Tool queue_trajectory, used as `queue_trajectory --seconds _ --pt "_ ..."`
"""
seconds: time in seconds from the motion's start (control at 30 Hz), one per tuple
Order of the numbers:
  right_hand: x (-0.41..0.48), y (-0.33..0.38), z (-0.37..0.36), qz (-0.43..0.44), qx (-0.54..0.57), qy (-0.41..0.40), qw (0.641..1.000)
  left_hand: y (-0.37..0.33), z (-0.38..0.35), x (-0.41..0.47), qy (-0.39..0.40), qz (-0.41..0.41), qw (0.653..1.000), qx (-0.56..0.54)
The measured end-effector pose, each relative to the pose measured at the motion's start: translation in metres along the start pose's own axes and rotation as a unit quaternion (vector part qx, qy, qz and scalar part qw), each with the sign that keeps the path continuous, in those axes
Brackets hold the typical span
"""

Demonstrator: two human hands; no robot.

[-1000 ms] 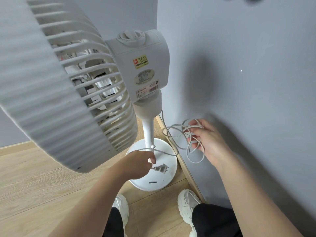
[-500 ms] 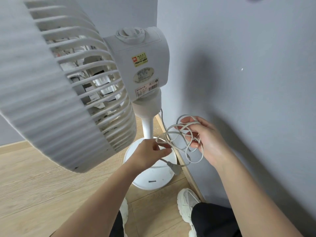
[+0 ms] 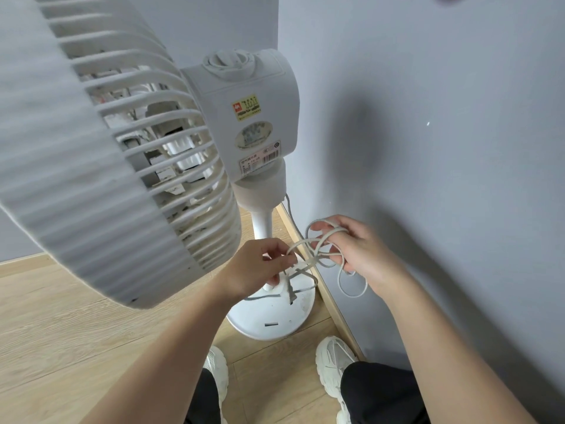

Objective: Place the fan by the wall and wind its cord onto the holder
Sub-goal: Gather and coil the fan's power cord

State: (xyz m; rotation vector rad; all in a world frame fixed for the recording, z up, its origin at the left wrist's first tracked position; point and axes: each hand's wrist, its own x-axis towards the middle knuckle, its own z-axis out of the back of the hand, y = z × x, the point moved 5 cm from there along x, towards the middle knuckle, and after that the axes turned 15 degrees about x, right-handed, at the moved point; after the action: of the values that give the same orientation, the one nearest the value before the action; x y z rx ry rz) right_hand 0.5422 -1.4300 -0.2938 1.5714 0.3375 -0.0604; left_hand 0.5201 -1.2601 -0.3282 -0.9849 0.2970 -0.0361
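Note:
A white pedestal fan stands in the corner, its round base on the wood floor beside the grey wall. Its pale cord runs down from under the motor housing and is gathered in several loops. My right hand has those loops around its fingers, one loop hanging below. My left hand pinches the cord's free end just in front of the pole, with the blurred plug end dangling under it. No cord holder can be made out.
The big fan grille fills the upper left, close to my head. The grey wall rises on the right with a wooden skirting along its foot. My two white shoes stand just in front of the base.
My left hand has lifted from the base up toward my right hand, bringing the plug end with it. The loops on my right hand have tightened and risen slightly.

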Motion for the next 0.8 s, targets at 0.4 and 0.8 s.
queue_trajectory --seconds 0.4,0.8 --pt "0.01 -0.021 -0.006 -0.007 -0.245 0.085 0.966 -0.01 -0.002 -0.003 -0.117 -0.007 0.986 -0.12" --pt "0.007 -0.034 -0.016 -0.075 -0.23 0.149 0.959 -0.012 -0.005 0.003 -0.078 -0.01 0.862 -0.5"
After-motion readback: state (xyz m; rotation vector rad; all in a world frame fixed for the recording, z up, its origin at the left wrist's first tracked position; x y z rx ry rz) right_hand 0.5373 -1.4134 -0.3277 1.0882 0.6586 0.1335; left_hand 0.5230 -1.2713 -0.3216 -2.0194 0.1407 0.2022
